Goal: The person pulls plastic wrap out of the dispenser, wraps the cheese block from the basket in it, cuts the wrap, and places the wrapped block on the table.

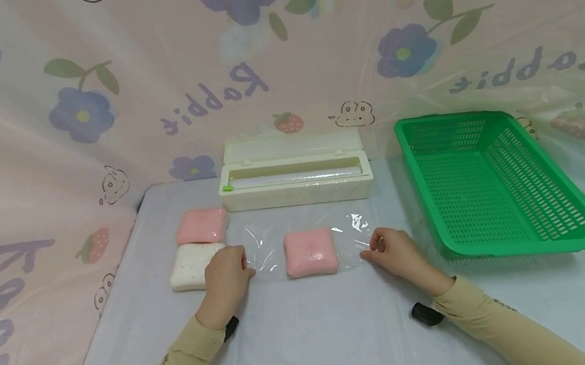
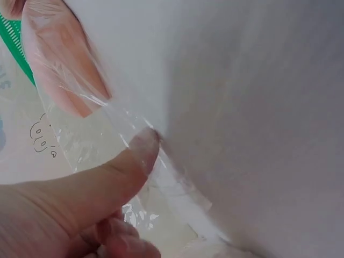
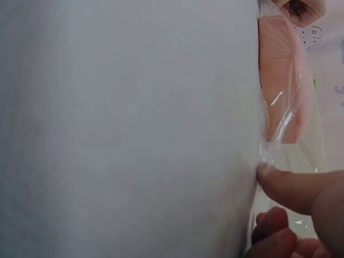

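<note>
A sheet of clear cling film (image 1: 264, 252) stretches across a pink rounded block (image 1: 310, 252) in the middle of the table. My left hand (image 1: 226, 280) pinches the film's left end between thumb and fingers, close beside a white speckled block (image 1: 189, 266). At the other end, my right hand (image 1: 400, 256) pinches the film's near right corner. Creases run through the film from my left thumb (image 2: 141, 153) toward the block. In the right wrist view, the film lies against the block's side, and my right thumb (image 3: 282, 185) is at its edge.
Another pink block (image 1: 202, 225) lies behind the white one. At the back, a white dispenser box (image 1: 297, 196) stands with its lid raised and a film roll inside. A green plastic basket (image 1: 521, 245) stands to the right. Patterned cloth hangs behind and at the left.
</note>
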`<state>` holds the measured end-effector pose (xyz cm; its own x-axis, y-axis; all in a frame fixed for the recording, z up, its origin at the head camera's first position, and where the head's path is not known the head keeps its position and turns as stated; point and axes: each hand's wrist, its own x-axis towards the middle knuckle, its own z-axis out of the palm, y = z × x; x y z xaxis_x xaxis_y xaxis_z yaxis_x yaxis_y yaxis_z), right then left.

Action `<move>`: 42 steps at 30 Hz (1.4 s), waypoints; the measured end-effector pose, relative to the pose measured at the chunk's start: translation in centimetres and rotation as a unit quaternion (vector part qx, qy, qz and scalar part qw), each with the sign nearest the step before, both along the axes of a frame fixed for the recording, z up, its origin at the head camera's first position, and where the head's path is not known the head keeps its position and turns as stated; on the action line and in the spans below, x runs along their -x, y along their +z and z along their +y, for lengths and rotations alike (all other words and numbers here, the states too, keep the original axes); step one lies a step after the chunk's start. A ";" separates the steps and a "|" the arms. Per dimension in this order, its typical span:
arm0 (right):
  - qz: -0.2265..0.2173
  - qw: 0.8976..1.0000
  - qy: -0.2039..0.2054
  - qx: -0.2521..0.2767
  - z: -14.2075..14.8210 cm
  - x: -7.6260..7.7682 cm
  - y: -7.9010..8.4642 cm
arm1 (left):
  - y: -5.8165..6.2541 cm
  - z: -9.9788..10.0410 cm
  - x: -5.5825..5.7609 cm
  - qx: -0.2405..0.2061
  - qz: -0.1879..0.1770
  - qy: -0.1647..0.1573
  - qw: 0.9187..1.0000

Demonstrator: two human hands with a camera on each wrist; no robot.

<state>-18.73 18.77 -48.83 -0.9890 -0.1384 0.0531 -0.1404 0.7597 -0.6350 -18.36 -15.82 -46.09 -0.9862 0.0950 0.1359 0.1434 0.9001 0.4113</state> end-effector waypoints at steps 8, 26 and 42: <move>-0.046 0.998 0.022 0.048 1.0 0.0 0.4 | -0.5 -0.6 -0.3 -0.037 -0.023 0.006 0.999; 0.105 0.979 0.173 -0.013 -0.1 -1.2 3.2 | 1.8 1.6 -2.2 -0.002 0.093 -0.216 0.972; 0.195 0.919 0.308 -0.147 -4.9 -0.9 1.9 | -0.8 3.8 -1.4 0.105 0.121 -0.327 0.931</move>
<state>-17.84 13.88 -46.94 -0.6316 -0.7310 0.2584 -0.7752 0.5902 -0.2251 -16.95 -12.05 -46.90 -0.6511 0.7141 0.2571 0.7548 0.6448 0.1205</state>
